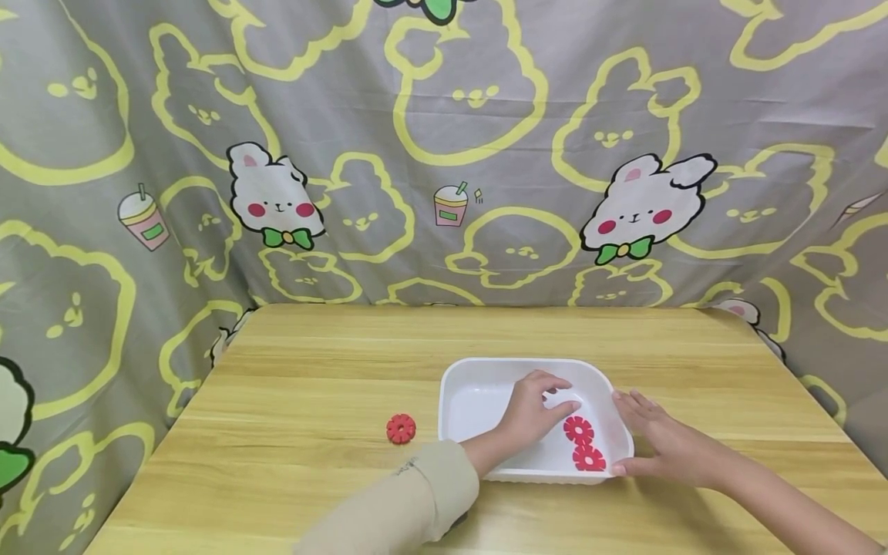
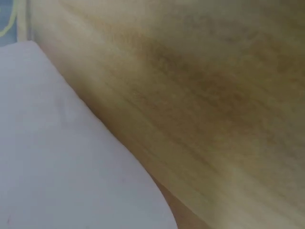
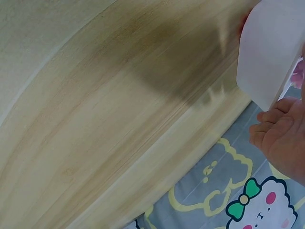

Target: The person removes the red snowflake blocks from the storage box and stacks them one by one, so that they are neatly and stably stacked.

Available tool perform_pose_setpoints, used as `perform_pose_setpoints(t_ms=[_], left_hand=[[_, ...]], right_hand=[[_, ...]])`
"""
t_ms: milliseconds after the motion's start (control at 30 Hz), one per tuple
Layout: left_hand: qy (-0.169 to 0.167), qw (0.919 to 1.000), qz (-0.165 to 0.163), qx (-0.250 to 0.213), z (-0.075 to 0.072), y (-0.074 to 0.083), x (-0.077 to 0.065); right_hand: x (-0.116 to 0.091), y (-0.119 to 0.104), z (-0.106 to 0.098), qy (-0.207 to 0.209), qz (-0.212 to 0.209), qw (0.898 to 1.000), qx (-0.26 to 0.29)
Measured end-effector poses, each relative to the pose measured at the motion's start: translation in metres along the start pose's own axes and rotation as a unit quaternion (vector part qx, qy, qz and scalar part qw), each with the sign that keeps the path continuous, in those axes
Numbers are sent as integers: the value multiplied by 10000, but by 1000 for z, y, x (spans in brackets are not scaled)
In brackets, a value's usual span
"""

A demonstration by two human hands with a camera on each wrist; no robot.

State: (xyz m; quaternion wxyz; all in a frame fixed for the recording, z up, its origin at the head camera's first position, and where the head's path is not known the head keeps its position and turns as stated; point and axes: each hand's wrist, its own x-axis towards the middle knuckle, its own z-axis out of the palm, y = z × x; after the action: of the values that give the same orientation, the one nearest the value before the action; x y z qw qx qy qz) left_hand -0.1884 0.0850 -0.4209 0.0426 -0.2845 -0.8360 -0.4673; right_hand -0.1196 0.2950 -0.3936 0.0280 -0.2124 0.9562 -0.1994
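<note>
A white plastic tray (image 1: 479,373) stands on the wooden table. Inside it, at the right end, lie two red notched interlocking discs (image 1: 579,430), one nearer the front wall. My left hand (image 1: 530,408) reaches over the near wall into the tray, thumb and fingers apart, just above and left of the discs. Against the tray's right side rests my right hand (image 1: 666,443), its fingers at the rim and its thumb by the near corner. The right wrist view has that hand (image 3: 283,133) beside the white tray (image 3: 269,52). Another red disc (image 1: 401,428) lies outside, left of the tray.
The wooden table (image 1: 312,362) reaches back to a grey curtain (image 1: 444,254) with yellow outlines and rabbit prints. Curtain also hangs along both sides. A pale sleeve (image 1: 416,501) covers the left forearm. In the left wrist view, a smooth white surface (image 2: 62,143) fills the lower left.
</note>
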Motion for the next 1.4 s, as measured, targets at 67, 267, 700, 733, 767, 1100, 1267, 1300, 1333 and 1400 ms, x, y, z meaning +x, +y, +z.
perform_pose_setpoints(t_ms=[67,267,700,733,767,1100,1267,1300,1333,1400], left_hand=[[-141,9998,-160,45,4,-2,2],[-505,9973,-467,264,12,-11,1],[-1723,9699,-372,1681,15,-15,-2],[-1790,9671,-345,1776,15,-15,-3],[-1835,9651,-328,1837,15,-15,-4],[-1827,9638,-157,1937,17,-15,-7],[-1863,9607,-43,2059,18,-15,-5],[-1857,9613,-67,2033,17,-15,-5],[-1848,9625,-82,1985,17,-14,-5],[-1818,9661,-203,1821,15,-13,-4]], right_hand=[[0,0,0,1,-17,10000,7],[0,1,0,-45,121,9998,130],[-1,3,3,23,92,9998,183],[-1,3,3,24,97,9998,192],[-1,3,3,21,82,9998,179],[-3,3,4,40,178,9995,242],[-2,3,3,42,135,9998,128],[-2,3,2,23,151,9998,107],[-2,2,2,20,149,9998,99],[-1,2,0,10,141,9999,66]])
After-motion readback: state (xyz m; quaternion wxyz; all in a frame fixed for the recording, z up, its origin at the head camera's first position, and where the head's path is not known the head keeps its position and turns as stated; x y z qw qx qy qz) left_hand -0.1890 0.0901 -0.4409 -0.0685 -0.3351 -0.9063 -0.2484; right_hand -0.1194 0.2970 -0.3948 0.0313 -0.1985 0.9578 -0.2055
